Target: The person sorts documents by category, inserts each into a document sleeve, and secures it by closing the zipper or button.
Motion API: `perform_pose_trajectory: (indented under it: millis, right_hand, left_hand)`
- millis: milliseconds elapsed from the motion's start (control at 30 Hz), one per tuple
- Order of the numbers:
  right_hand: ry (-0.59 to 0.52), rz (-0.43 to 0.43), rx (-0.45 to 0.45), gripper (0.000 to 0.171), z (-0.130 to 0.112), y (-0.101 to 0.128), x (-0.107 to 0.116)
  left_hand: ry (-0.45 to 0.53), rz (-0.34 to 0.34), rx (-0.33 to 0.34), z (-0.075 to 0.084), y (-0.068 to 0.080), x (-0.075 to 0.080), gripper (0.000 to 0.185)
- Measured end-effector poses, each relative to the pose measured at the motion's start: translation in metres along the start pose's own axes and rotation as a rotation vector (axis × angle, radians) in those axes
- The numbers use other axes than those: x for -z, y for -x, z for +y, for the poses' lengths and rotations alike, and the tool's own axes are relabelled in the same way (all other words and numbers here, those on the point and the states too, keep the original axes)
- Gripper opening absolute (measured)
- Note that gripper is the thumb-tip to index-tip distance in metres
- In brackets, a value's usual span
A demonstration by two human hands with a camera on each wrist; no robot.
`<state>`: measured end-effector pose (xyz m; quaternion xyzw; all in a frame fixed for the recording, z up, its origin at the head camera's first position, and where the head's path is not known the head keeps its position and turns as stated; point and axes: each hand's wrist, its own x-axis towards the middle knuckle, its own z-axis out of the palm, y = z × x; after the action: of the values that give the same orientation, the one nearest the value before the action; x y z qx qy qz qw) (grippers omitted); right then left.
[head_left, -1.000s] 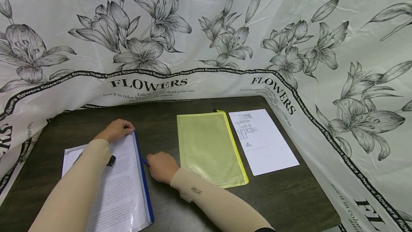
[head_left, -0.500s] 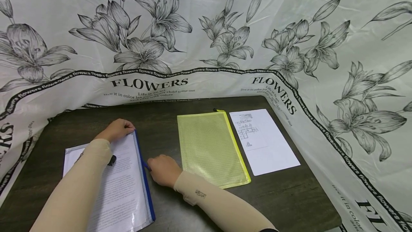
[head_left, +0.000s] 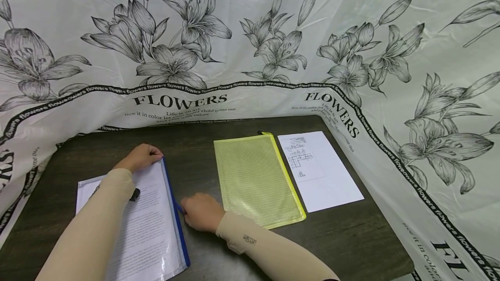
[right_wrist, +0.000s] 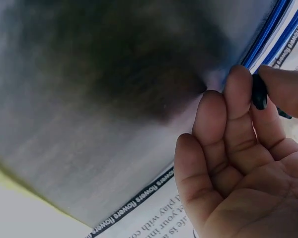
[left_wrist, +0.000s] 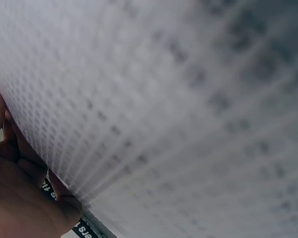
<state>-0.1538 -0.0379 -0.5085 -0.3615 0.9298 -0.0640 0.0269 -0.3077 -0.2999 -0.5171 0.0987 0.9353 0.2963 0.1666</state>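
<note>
A clear mesh zip pouch with a blue zipper edge lies at the left of the table, printed sheets showing inside it. My left hand pinches its far right corner; in the left wrist view the fingers are at the edge of the mesh, which fills most of that view. Beside the blue edge, my right hand pinches the zipper's pull tab between thumb and forefinger. The right wrist view has the dark end of the pull between those fingertips.
To the right lies a yellow mesh zip pouch, partly covered by the right sleeve. Beyond it is a white sheet with a printed drawing. A flower-print curtain hangs around the back and sides of the dark table.
My right hand has slid a short way toward me along the blue edge, with the pull tab in its fingers. The left hand has stayed at the pouch corner.
</note>
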Motion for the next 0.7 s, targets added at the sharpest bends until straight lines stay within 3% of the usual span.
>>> perform_pose_trajectory:
  millis: [367, 700]
  right_hand:
    - [0.001, -0.087, 0.051, 0.015, -0.002, 0.012, 0.001]
    - [0.011, -0.172, 0.174, 0.018, -0.003, 0.021, 0.005]
  left_hand:
    - [0.005, 0.004, 0.005, -0.002, -0.001, -0.001, 0.026]
    - [0.005, 0.006, -0.001, -0.004, -0.001, -0.001, 0.026]
